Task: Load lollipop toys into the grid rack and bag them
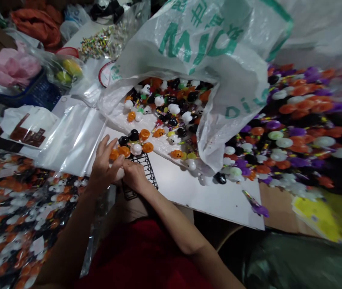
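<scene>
My left hand point(103, 165) curls its fingers and thumb around a cluster of small Halloween figures at the table's front edge. Orange pumpkin figures point(124, 151), black figures point(133, 135) and a white skull-like figure point(136, 149) make up this cluster. Close against the left thumb, my right hand point(134, 175) is closed, its fingertips hidden; what it grips cannot be made out. Beneath and beside the right hand lies a black plastic rack point(148, 170) with a row of slots. Just beyond, a white plastic bag point(209, 76) with green lettering gapes over many loose figures point(173, 108).
Packed bags of figures point(38, 216) lie at the left. Clear plastic sleeves point(76, 130) rest beside my left hand. A large heap of figures with sticks point(285, 136) is on the right. One purple piece point(258, 206) lies alone near the white board's point(195, 192) edge. A blue basket point(35, 94) stands back left.
</scene>
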Motion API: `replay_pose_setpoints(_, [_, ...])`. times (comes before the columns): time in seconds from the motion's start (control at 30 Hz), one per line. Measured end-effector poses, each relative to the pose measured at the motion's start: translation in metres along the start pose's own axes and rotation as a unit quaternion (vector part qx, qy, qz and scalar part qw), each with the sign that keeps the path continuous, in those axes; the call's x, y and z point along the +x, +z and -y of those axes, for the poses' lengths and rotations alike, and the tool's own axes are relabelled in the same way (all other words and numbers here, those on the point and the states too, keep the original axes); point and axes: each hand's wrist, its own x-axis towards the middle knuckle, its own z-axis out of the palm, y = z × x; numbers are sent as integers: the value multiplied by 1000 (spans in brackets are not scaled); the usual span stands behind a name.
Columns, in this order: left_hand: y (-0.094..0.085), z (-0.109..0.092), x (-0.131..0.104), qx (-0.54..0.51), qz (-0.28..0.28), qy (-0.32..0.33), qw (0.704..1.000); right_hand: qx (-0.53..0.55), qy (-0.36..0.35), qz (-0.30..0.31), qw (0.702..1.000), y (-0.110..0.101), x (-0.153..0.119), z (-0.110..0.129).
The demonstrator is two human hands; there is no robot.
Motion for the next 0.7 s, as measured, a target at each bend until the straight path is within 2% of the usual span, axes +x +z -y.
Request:
replay_pose_setpoints(0.1, [1,-1,1,-1,7,2,1000,-3,16,6,1000,-7,12,4])
replay_pose_setpoints(0.2, [6,11,5,-65,-40,-10,997,33,10,6,999,-6,7,-4])
replay_pose_setpoints(0.3, [8,33,6,-168,-116,-89,975,74,16,-14,997,1,-4,-18])
replay_pose_setpoints(0.37, [6,43,2,-217,-135,-136,957,77,18,-17,997,2,-8,-24])
replay_pose_setpoints(0.4, [4,44,0,-223,-134,-135,956,68,14,-13,997,2,-8,-24])
replay_pose_setpoints(0.5, [2,30,-5,-161,-120,-63,978,18,4,5,1000,-1,-2,-13])
replay_pose_setpoints(0.6, [9,9,-8,-66,-87,-17,994,-11,14,13,1000,-2,0,1])
replay_pose_setpoints(0.7, [22,1,-7,-12,-71,-12,997,20,-18,26,999,-13,-9,-10])
